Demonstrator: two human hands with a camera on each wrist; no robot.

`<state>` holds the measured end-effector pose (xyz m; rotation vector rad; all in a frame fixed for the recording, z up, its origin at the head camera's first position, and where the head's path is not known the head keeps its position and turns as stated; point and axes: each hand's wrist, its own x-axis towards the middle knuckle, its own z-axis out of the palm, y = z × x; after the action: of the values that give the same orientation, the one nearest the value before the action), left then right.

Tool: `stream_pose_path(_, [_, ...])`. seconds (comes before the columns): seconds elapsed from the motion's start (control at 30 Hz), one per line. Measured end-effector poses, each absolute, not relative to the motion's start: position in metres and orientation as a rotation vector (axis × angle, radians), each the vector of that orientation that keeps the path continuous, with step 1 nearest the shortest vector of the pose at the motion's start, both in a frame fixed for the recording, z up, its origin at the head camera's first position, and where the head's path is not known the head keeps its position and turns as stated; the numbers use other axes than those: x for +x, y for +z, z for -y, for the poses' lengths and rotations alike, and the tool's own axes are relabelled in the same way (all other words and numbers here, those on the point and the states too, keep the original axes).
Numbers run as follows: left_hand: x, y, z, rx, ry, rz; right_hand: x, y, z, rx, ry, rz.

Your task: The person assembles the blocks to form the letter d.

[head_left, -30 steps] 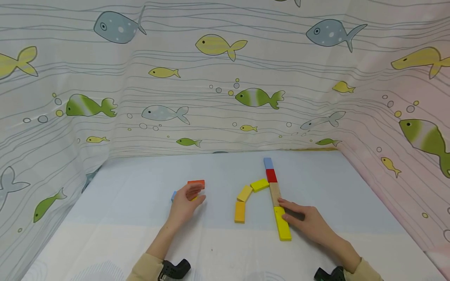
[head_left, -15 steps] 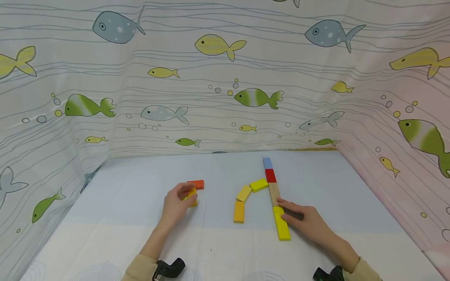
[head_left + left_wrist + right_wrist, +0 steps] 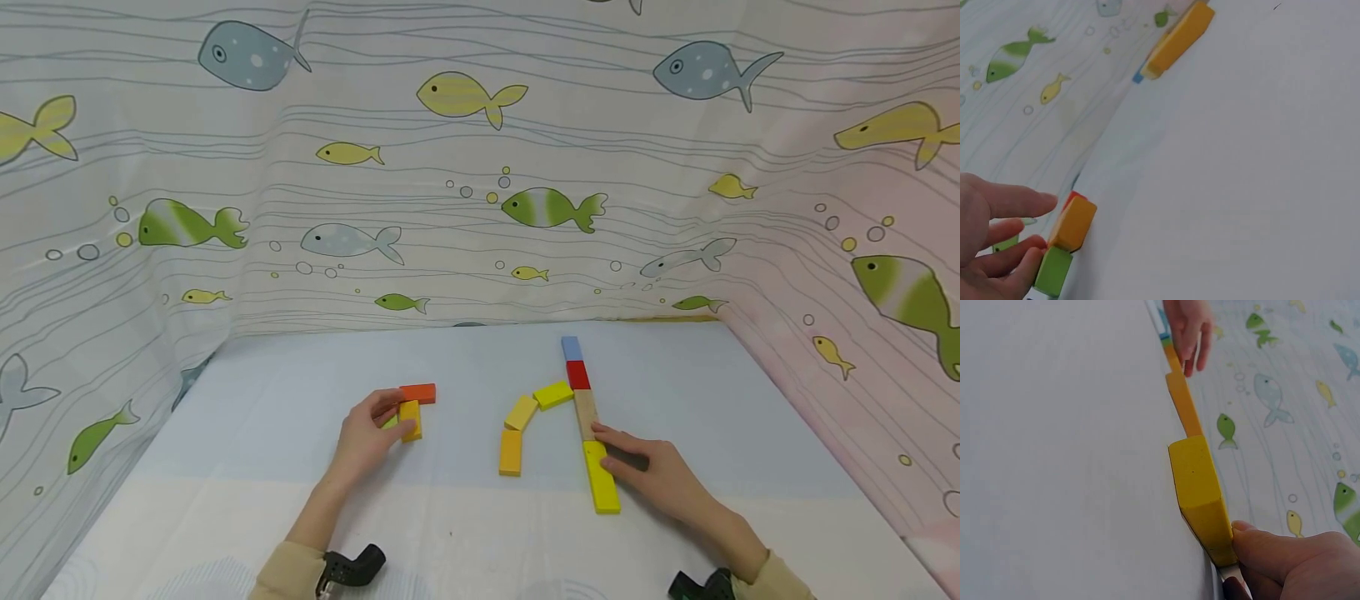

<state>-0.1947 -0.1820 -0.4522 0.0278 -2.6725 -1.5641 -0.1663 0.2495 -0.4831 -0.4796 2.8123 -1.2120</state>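
Observation:
My left hand [image 3: 365,433] is at the left group of wooden blocks, its fingers spread around a green block [image 3: 1054,272] and an orange block [image 3: 411,419]. In the left wrist view the thumb stands apart from the orange block, and other fingertips reach the green one. A red-orange block [image 3: 418,393] lies behind them. My right hand [image 3: 660,467] touches the right side of a long yellow block [image 3: 602,483] with its thumb; the forefinger rests by a plain wood block [image 3: 586,414]. These lie end to end with a red block [image 3: 577,375] and a blue block [image 3: 571,348].
A bent row runs left from the straight line: a yellow block [image 3: 553,395], a light orange block [image 3: 521,412] and an orange upright-lying block [image 3: 510,454]. The white table [image 3: 465,533] ends at a fish-patterned cloth [image 3: 450,250] behind and at both sides.
My left hand has drawn back to the left, so the orange block and part of the green one now show. A blue block left of it has gone from sight. The right hand stays still.

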Motion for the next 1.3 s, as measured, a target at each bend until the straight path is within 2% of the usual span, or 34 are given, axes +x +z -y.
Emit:
stream_pose_path(0.5, [-0.195,-0.449,0.198,0.006,-1.533,2.776,-0.166,-0.483,-0.250,-0.500,-1.205,-2.826])
stream_pose_path(1.3, [-0.194,-0.451,0.186,-0.050,-1.411,2.808,-0.166,-0.483,-0.250,-0.508,-1.205,-2.829])
